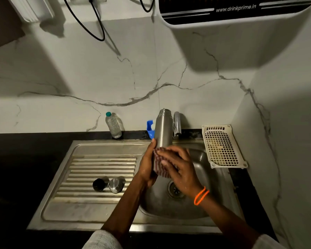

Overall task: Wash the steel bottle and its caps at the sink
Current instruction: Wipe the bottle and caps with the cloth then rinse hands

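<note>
An uncapped steel bottle (163, 128) stands upright over the sink basin (201, 164). My left hand (147, 164) grips its lower part from the left. My right hand (180, 168) presses a reddish striped scrub pad (159, 163) around the bottle's bottom, fingers curled over the pad. Two caps lie on the ribbed draining board (90, 164): a dark cap (99, 184) and a steel cap (116, 184), side by side and apart from both hands.
The tap (177, 125) rises just behind the bottle. A clear plastic water bottle (113, 125) and a blue holder (150, 129) stand at the back of the counter. A white perforated tray (223, 146) sits right of the basin. The drain (175, 190) shows below my right wrist.
</note>
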